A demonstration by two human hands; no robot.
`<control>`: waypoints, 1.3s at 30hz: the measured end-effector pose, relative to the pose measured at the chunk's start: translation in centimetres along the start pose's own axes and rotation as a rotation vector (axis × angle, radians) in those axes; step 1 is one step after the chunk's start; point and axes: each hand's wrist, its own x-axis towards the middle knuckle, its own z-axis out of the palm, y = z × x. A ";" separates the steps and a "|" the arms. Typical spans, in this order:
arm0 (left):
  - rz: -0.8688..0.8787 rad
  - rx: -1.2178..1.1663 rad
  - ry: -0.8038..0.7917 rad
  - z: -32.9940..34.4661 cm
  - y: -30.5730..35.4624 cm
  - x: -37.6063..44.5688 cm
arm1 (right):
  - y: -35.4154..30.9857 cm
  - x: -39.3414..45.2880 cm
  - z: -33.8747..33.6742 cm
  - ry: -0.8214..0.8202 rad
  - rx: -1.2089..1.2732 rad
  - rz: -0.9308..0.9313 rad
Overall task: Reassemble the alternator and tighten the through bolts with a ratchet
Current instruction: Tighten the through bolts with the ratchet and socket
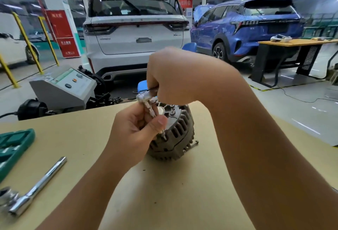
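A grey finned alternator [180,131] lies on the tan table [164,184], near the middle. My right hand [175,76] is closed around the handle of a small chrome ratchet [145,97] above the alternator. The ratchet's socket and extension [152,112] point down at the alternator's left side. My left hand [135,130] pinches that extension between thumb and fingers, close against the housing. A loose through bolt [192,146] lies on the table at the alternator's right side. The bolt head under the socket is hidden by my fingers.
A long chrome extension bar with a socket [36,187] lies at the table's left front. A green tool case [13,149] sits at the left edge. Beyond the table stand a grey machine [64,88], a white car [135,33], a blue car [245,26] and another workbench [292,43].
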 end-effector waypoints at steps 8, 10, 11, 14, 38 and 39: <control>0.042 -0.013 -0.172 1.4 0.5 -1.1 | 2.1 -1.9 -0.6 -0.284 0.103 -0.122; 0.052 -0.022 -0.169 1.2 0.6 -1.2 | 3.0 -2.4 -1.2 -0.276 0.183 -0.112; 0.055 -0.028 -0.163 1.1 0.7 -1.3 | 3.3 -2.7 -1.5 -0.272 0.223 -0.113; 0.030 -0.057 -0.143 0.7 0.9 -1.4 | 3.8 -3.4 -2.0 -0.268 0.293 -0.093; -0.024 0.127 -0.177 -0.1 1.4 -1.7 | 1.3 -2.3 -1.3 -0.087 0.029 -0.134; -0.029 0.124 -0.176 -0.2 1.3 -1.7 | 1.4 -2.1 -1.2 -0.093 0.010 -0.126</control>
